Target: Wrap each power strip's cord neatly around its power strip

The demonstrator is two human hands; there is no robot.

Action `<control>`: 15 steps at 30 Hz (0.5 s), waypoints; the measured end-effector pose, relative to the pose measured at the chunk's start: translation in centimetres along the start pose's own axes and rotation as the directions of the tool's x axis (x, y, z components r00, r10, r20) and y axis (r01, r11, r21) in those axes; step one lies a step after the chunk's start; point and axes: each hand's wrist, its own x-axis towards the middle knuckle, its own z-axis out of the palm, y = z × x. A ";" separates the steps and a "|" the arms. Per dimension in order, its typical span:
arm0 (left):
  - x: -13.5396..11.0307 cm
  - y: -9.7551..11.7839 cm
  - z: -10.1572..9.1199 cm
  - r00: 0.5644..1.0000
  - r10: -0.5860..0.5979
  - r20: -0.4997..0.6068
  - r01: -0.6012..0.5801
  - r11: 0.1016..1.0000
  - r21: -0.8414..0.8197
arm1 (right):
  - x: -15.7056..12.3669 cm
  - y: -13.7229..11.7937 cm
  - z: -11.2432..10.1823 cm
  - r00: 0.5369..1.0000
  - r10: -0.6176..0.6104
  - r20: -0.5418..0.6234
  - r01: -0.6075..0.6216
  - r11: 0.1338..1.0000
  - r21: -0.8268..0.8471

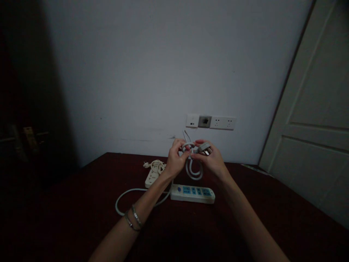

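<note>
Both hands are raised over the dark red table, close together. My left hand [177, 155] is closed around part of a white power cord [194, 176], whose loops hang below the fingers. My right hand [212, 159] pinches the same cord near its grey plug [204, 147], with the metal prongs pointing toward me and to the right. Below the hands lies a white power strip [193, 197] with blue socket faces. Its cord makes a wide loop to the left, passing behind my left forearm.
Behind my left wrist sits a second white power strip [151, 179] with a coiled cream cord [158, 166] on it. Wall sockets [223, 123] are set in the wall beyond the table [92, 189]. A pale door [313, 120] stands at the right.
</note>
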 end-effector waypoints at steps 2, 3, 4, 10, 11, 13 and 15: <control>-0.2 0.2 0.2 0.998 0.051 -0.024 -0.050 0.997 0.063 | 0.1 0.2 0.0 1.000 0.023 0.018 -0.023 0.999 0.033; -0.3 0.4 0.2 0.996 0.084 -0.023 -0.081 0.991 0.107 | 0.1 0.3 -0.1 0.999 0.035 0.025 -0.036 0.998 0.049; -0.4 0.5 0.2 0.993 0.118 -0.012 -0.115 0.981 0.156 | 0.1 0.3 -0.1 0.998 0.049 0.026 -0.050 0.997 0.062; -0.6 0.0 0.1 0.973 0.162 0.162 -0.206 0.929 0.308 | 0.4 0.7 -0.2 0.996 0.064 -0.057 -0.061 0.997 0.049; -0.6 -0.2 0.1 0.975 0.149 0.167 -0.194 0.933 0.303 | 0.5 0.9 -0.2 0.996 0.040 -0.077 -0.039 0.999 0.022; -0.5 -0.8 0.0 0.980 0.109 0.166 -0.153 0.947 0.282 | 0.6 1.4 -0.1 0.993 -0.025 -0.117 0.017 0.998 -0.067; -0.3 -1.2 -0.1 0.985 0.045 0.168 -0.085 0.966 0.244 | 0.7 1.8 -0.1 0.988 -0.092 -0.124 0.072 0.985 -0.156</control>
